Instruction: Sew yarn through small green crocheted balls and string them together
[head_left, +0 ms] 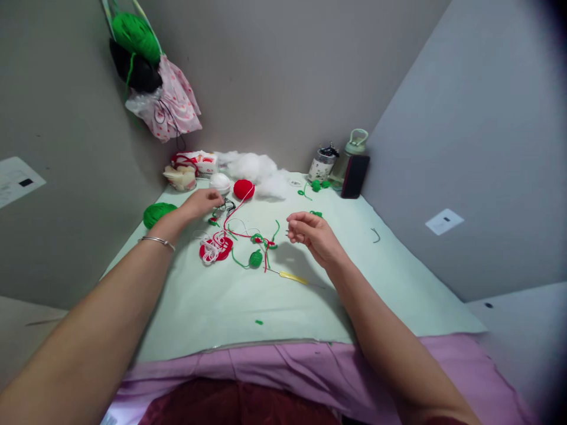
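Closest, dark red cloth [239, 407], then purple cloth [274, 363] along the front edge of the pale green surface [199, 321]. Just past that edge, a tiny green scrap [259, 322]. Farther in, a hook with a yellow handle [293, 277], lying flat, thin tip close to the end of a red strand. Next, a small green ball [256, 258] with a tail, and on its left, a messy heap of red and white yarn [215, 248]. Behind the small ball, a red and green piece [271, 243] with loose strings in the way.

Over the surface, the right hand [309, 232], with thumb and fingers close together; cannot tell if pinching anything. Farther off, the left hand [202, 202], with fingers curled right by some black thread [228, 206]; cannot tell if gripping it. Beside the left wrist, partly hidden by it, a big green yarn ball [155, 215].

Past the hands, a red ball [243, 190], a white ball [220, 183] and a heap of white fluff [257, 171]. At the far right, a phone [355, 177], blocking part of a bottle [340, 171], near a pen pot [321, 167].
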Demonstrator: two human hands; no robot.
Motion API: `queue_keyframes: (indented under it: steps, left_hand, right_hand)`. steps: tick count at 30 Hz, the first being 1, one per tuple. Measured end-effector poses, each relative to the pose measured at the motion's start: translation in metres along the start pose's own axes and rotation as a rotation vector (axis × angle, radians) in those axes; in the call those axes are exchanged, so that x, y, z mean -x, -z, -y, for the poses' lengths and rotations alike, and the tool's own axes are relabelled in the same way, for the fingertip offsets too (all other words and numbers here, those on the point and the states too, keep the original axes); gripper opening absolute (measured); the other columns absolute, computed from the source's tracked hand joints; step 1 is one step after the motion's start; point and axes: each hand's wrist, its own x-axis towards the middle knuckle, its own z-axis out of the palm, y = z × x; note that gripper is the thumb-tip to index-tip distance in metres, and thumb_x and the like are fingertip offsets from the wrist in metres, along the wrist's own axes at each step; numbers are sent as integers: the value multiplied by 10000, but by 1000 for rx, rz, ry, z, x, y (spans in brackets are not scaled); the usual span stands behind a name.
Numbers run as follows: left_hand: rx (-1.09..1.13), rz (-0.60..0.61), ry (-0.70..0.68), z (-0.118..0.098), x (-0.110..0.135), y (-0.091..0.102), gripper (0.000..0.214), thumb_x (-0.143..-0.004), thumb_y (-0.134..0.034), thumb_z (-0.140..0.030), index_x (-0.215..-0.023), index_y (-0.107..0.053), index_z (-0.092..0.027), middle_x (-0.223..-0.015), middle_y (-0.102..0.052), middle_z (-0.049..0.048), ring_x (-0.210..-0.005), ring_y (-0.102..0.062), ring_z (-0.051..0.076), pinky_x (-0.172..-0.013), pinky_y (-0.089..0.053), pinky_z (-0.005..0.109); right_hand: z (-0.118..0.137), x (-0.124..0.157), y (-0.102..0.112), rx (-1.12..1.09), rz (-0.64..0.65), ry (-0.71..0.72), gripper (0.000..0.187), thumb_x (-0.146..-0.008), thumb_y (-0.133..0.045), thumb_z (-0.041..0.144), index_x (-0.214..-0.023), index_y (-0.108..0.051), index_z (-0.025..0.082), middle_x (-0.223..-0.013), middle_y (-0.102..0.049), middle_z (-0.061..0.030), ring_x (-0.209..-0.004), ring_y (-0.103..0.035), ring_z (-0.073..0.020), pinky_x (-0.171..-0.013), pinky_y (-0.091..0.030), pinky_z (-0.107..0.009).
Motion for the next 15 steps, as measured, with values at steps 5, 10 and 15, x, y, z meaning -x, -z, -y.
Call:
queue_keyframes:
  steps: [5, 10, 15]
  left_hand:
    - [484, 94, -47, -33, 18, 2, 278, -799, -751, -380, -892, -562, -197, -826, -691, 24, -822, -705, 185, -871, -530, 364]
    - [569, 354, -125, -65, 41, -14, 245, -825, -762, -364, -894, -608, -187, -793, -664, 15, -761, -681, 168, -869, -563, 398]
    - [579, 610, -186, -91, 60, -41, 245, -851, -738, -408, -918, -637, -195, -840, -705, 45, -802, -707, 197, -866, -580, 424]
  right_hand:
    - [-1, -1, 0, -4, 16, 9, 330, -663, -881, 400, -816, -712, 162, -650, -629, 26, -550, -569, -80, -565, -468, -229]
    - [-1, 2, -5, 68, 32, 97, 257, -735, -836, 401, -811, -718, 186, -1026, -754, -58, -732, -669, -110, -693, -530, -257]
    - [0, 8, -12, 132, 103, 207, 203, -765, -810, 396, -788, -737, 208, -1112, -741, -74, -936, -670, -170, -766, -542, -282]
